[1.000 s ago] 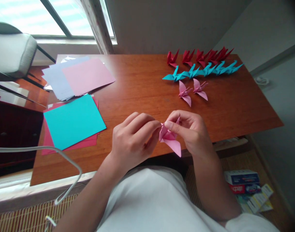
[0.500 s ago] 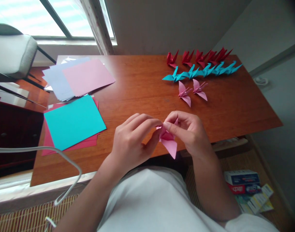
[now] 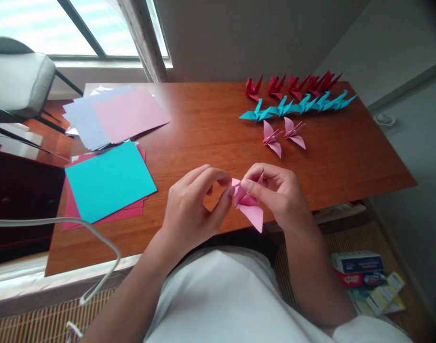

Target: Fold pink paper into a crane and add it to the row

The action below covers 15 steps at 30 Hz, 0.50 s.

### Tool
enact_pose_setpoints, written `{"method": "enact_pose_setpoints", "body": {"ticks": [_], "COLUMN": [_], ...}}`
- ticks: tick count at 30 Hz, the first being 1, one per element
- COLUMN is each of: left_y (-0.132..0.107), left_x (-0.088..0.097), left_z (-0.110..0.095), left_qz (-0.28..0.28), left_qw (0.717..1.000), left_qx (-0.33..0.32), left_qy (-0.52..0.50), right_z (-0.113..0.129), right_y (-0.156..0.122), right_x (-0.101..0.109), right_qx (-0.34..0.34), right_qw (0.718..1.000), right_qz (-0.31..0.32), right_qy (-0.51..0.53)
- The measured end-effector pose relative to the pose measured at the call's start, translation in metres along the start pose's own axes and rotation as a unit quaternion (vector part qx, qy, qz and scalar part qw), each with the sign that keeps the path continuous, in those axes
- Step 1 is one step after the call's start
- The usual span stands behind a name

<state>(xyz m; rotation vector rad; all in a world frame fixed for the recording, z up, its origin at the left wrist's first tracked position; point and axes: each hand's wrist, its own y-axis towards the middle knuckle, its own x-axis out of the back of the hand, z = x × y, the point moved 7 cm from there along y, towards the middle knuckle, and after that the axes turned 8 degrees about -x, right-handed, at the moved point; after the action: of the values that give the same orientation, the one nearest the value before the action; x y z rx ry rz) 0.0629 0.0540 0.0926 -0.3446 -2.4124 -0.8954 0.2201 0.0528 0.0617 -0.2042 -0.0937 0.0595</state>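
Observation:
I hold a pink folded paper crane (image 3: 251,209) just above the near edge of the wooden table (image 3: 211,128). My right hand (image 3: 278,195) pinches its body between thumb and fingers. My left hand (image 3: 194,205) pinches a small tip on the crane's left side, thumb and forefinger closed on it. One pink wing hangs down toward my lap. Two finished pink cranes (image 3: 282,136) sit further back, behind them a row of teal cranes (image 3: 296,105) and a row of red cranes (image 3: 292,84).
Flat sheets lie at the left: a teal sheet (image 3: 109,181) on red ones, and a pink sheet (image 3: 128,114) on pale blue ones. A grey chair (image 3: 18,81) stands by the window. Boxes (image 3: 364,274) lie on the floor at the right. A white cable (image 3: 78,228) crosses the lower left.
My left forefinger has lifted and curled, opening a gap over the thumb, while it keeps pinching the crane's tip. The crane has turned slightly; the right hand has barely moved.

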Motion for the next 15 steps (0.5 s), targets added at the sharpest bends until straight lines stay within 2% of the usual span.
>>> {"method": "enact_pose_setpoints", "body": {"ticks": [3, 6, 11, 15], "left_y": [0.000, 0.000, -0.001, -0.003], "left_x": [-0.005, -0.007, -0.007, -0.005], "left_z": [0.003, 0.002, -0.006, -0.004], "left_qz": [0.020, 0.016, 0.005, 0.003], "left_qw": [0.999, 0.998, 0.998, 0.997], "left_qx": [0.012, 0.005, -0.055, -0.060], "left_qy": [-0.042, -0.055, -0.002, 0.041], "right_z": [0.002, 0.003, 0.001, 0.001], "right_y": [-0.002, -0.004, -0.004, -0.003], "right_x": [-0.003, -0.004, -0.003, 0.007], "right_qx": [0.002, 0.001, -0.003, 0.008], "right_qw": [1.000, 1.000, 1.000, 0.997], "right_qz": [0.014, 0.018, 0.006, -0.050], "right_qy": [-0.007, -0.003, 0.012, 0.053]}}
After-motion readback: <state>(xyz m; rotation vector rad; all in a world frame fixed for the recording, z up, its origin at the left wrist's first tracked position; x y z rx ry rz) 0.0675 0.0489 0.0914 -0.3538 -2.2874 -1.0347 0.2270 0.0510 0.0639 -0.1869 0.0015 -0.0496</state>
